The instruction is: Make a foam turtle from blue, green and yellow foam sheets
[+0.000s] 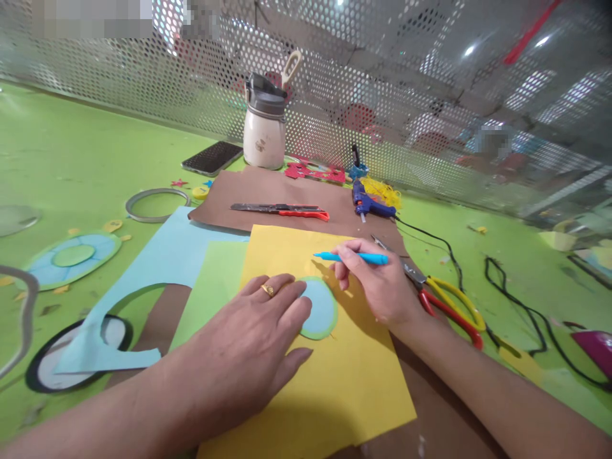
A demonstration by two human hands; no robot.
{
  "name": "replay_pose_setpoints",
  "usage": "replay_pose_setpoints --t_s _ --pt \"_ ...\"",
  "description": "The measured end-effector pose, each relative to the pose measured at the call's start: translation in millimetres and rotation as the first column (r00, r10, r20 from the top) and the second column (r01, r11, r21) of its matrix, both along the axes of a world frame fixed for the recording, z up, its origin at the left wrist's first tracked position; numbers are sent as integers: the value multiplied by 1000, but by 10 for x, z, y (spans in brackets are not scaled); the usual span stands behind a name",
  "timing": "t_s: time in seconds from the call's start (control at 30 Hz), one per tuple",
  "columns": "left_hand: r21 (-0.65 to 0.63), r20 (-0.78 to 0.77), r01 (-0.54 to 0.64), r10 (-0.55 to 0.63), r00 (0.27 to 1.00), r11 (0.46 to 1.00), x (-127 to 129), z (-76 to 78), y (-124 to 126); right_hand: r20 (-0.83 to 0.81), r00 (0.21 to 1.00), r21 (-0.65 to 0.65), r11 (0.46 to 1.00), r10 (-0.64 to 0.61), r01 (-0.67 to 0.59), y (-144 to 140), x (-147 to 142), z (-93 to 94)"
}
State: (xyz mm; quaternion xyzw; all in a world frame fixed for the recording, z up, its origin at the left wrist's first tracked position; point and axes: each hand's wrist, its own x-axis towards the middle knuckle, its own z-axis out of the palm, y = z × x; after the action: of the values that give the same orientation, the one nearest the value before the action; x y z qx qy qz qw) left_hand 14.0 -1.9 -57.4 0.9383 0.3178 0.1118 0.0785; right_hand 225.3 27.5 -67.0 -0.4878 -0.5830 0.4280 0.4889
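My left hand [253, 344] lies flat with its fingers stretched out, pressing on a round light-blue paper disc [318, 309] that has a green rim. Part of the disc is hidden under those fingers. Beneath it is a sheet of yellow paper [354, 395]. My right hand [377, 280] grips a light-blue marker pen [363, 257], its tip pointing left just above the disc. Green paper [215, 274] and cut light-blue paper [165, 255] stick out from under the yellow sheet on the left.
Brown paper [229, 191] bears a box cutter [282, 209]. Scissors [449, 299] lie beside my right forearm. A glue gun [370, 203] with a black cord, a white jar [264, 134] and a phone [213, 157] stand farther back. A paper turtle [71, 255] rests at left.
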Motion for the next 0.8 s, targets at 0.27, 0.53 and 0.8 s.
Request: replay_pose_setpoints --t_s 0.27,0.53,0.8 --pt "-11 -11 -7 6 1000 1000 8 5 -14 -44 999 -41 999 -28 26 25 18 -65" --pt "-27 -10 -14 14 1000 1000 11 14 -11 204 978 -48 997 -43 53 -22 -34 75" --pt "-32 -7 -7 6 1000 999 5 7 -14 269 962 -24 998 -44 52 -33 -47 90"
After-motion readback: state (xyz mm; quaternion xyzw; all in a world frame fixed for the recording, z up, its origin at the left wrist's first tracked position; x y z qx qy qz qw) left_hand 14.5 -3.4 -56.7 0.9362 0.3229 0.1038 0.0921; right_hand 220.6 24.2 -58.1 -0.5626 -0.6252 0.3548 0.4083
